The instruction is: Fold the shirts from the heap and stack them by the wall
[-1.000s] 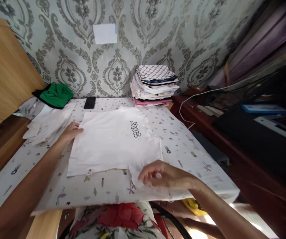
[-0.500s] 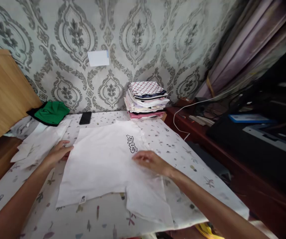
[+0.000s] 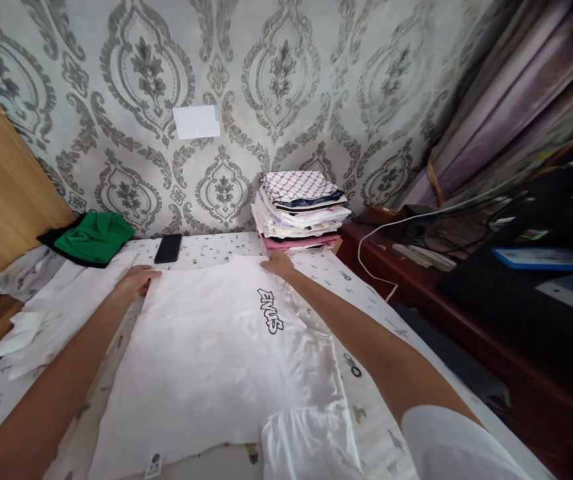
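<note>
White fabric, a shirt (image 3: 191,367), is lying flat in front of the folded stack (image 3: 300,212) and leftward. Having left the lettering (image 3: 270,311), the right hand (image 3: 277,264) is now reaching the far edge nearest the stack, fingers curling; the left hand (image 3: 140,281) is touching a corner left of the stack. Whether either is gripping, I cannot tell; both seem to be straightening the cloth.

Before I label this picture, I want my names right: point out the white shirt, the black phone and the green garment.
White shirt (image 3: 196,360): head view, on the middle of its body.
Black phone (image 3: 168,249): head view, on its dark upper face.
Green garment (image 3: 95,237): head view, on its green cloth.
</note>
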The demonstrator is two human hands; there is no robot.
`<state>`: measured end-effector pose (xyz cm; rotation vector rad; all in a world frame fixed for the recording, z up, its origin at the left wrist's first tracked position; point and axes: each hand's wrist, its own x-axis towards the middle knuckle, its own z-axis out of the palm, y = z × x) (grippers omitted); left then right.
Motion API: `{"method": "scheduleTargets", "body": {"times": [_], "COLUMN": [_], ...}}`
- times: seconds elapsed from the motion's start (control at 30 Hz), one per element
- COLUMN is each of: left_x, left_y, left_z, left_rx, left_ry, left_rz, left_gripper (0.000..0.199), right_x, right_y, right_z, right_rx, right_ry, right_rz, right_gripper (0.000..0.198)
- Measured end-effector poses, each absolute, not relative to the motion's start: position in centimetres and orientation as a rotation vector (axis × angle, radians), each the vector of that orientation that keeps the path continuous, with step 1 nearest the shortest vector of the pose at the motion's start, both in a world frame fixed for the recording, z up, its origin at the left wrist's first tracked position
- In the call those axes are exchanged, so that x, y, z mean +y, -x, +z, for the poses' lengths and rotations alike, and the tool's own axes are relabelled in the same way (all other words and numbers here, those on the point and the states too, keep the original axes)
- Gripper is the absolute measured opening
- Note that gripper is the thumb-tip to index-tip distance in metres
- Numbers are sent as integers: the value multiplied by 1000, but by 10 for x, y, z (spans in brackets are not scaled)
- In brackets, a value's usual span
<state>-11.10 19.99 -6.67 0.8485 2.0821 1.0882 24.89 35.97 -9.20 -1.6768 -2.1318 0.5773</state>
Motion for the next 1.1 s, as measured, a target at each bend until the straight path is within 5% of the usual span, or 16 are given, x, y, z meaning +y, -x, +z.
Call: {"method": "scheduleTargets", "body": {"times": [0.3, 0.47, 0.63, 0.87, 1.1], "left_x": [198, 198, 204, 203, 175], "left_y": [86, -3, -54, 17, 94], "left_z": [-75, -88, -96, -103, -113], "left_rx": [2497, 1705, 1494, 1714, 2067], "left_ry": [-1444, -2372, -2442, -2416, -2388], "left_rz": [898, 508, 245, 253, 355], "left_gripper": [44, 40, 48, 53, 51], "right_x": [377, 379, 349, 238, 211], "right_y": [-256, -247, -243, -296, -298], "right_z": [-109, -101, -73, -90, -96], "right_rx": [-1841, -1803, -1858, -2449, -2596], "right_ry": [1507, 1378, 1121, 289, 587], "right_rz": [712, 844, 852, 341, 312], "right_gripper": [14, 16, 5, 27, 18]}}
